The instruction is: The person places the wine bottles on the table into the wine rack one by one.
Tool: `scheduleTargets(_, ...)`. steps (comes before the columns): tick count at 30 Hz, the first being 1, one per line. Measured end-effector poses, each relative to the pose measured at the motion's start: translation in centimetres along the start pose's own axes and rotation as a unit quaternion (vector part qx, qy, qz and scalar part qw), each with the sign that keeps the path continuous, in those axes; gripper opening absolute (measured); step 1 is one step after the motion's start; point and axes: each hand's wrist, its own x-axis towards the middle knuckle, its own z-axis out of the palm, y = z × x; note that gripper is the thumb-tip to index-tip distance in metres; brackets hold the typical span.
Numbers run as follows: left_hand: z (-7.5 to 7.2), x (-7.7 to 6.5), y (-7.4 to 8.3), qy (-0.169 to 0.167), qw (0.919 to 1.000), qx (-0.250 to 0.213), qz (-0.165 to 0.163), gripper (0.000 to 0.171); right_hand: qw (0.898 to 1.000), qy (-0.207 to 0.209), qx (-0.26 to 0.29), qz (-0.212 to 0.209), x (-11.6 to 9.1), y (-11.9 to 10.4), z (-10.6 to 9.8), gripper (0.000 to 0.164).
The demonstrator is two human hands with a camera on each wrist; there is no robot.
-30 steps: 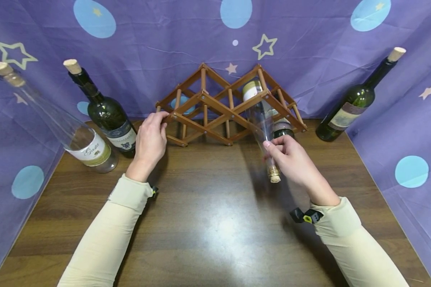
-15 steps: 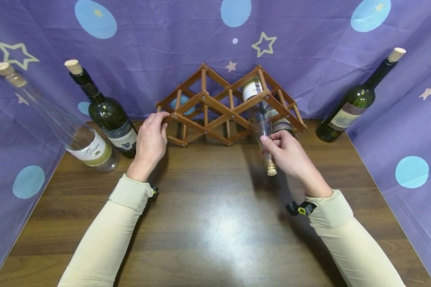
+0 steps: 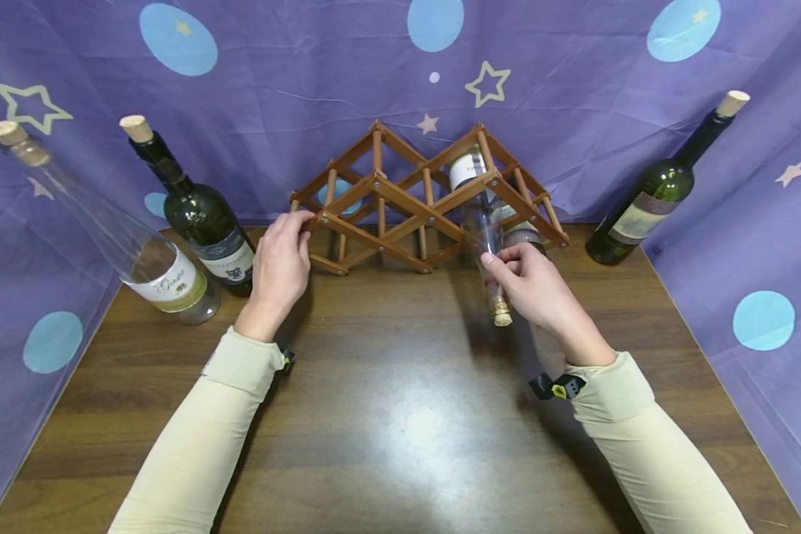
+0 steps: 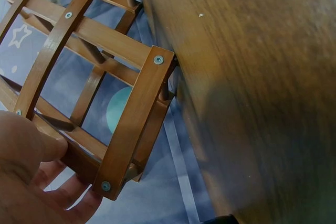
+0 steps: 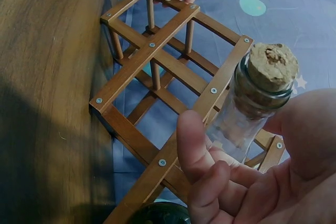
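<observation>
A wooden lattice wine rack (image 3: pixel 432 219) stands near the back of the table. My left hand (image 3: pixel 280 259) grips its left end; in the left wrist view the thumb and fingers (image 4: pixel 52 148) lie around a slat. A clear glass bottle (image 3: pixel 483 226) with a white label lies in the right upper opening, its corked neck towards me. My right hand (image 3: pixel 537 289) holds it by the neck, and the cork (image 5: pixel 273 64) shows close up in the right wrist view. Below and behind, a dark green bottle (image 3: pixel 523 236) sits in the rack's right part, partly hidden.
At the left stand a corked clear bottle (image 3: pixel 170 278) and a corked dark bottle (image 3: pixel 207 222), close to my left hand. Another corked green bottle (image 3: pixel 647 204) stands at the right. A purple curtain (image 3: pixel 347 44) with stars encloses the wooden table (image 3: pixel 374 393).
My right hand and the clear bottle have moved slightly away from me, pushing the bottle a bit deeper into the rack. The bottle's label has turned. My left hand has stayed on the rack.
</observation>
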Motion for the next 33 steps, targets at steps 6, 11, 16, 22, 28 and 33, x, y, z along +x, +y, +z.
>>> scheduleTargets(6,0.0,-0.1,0.0,0.0,1.0,0.0,-0.004,0.025,1.0,0.004,-0.004,0.002,-0.2,-0.1,-0.2,0.063)
scheduleTargets(11,-0.1,-0.2,0.0,-0.008,0.9999,-0.001,-0.013,0.027,1.0,0.004,-0.008,-0.002,-0.6,-0.1,-0.7,0.067)
scheduleTargets(16,-0.3,-0.2,0.2,-0.01,0.9997,-0.004,-0.02,0.033,1.0,0.001,-0.006,0.003,-1.1,-0.2,-1.6,0.074)
scheduleTargets(22,-0.6,-0.1,0.4,0.0,1.0,-0.001,-0.008,0.038,0.999,0.02,-0.022,-0.015,-1.5,-0.1,-2.7,0.072)
scheduleTargets(28,-1.0,-0.1,0.7,0.009,0.9999,-0.004,0.004,0.04,0.998,0.042,-0.034,-0.016,-1.7,0.0,-3.8,0.073)
scheduleTargets(33,-1.5,-0.2,1.1,0.017,0.9998,-0.008,0.01,0.042,0.997,0.062,-0.042,-0.017,-2.0,0.1,-4.8,0.074)
